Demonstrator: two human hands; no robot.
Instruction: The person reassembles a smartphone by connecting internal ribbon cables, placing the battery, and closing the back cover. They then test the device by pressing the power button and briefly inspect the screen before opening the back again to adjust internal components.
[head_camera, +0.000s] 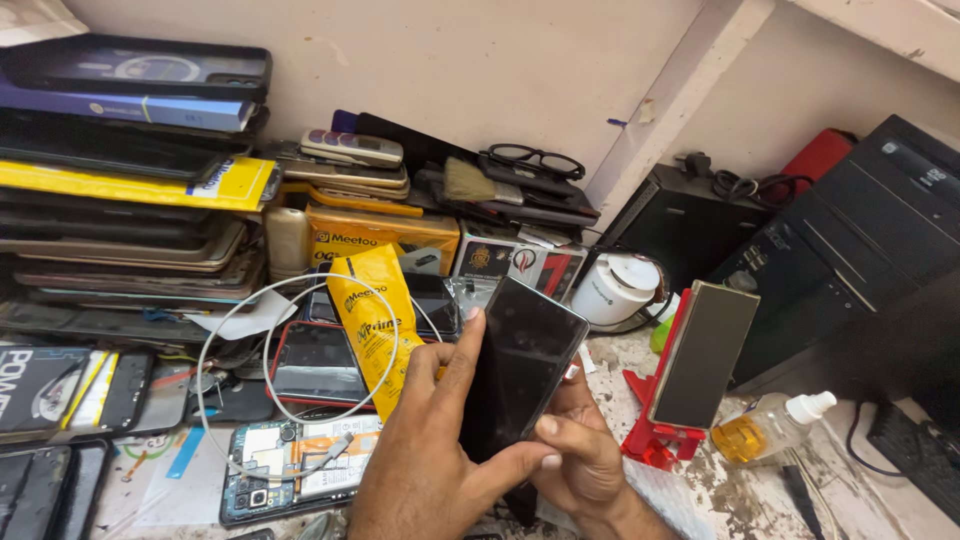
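Phone, black and flat with a dark, unlit screen, is held tilted above the cluttered counter, near the middle of the view. It is gripped from its left edge by the left hand: the forefinger is stretched up along that edge and the thumb is laid across the lower part of the glass. From its right and below, it is supported by the right hand, whose fingers are curled against the lower right edge, so both hands are closed on the same phone.

Just left of the phone, a yellow pouch is seen lying over a looped white cable. Below that loop, left of the phone, an opened handset with its insides exposed is laid on the counter. Right of the phone, a red stand carrying a flat panel is placed, and beyond it a small clear bottle of yellow liquid with a white cap. Behind the phone, a round white container is set, with a pair of black glasses resting on piled items further back. Far to the left of the phone, a tall stack of phone cases and boxes is leaned against the wall.
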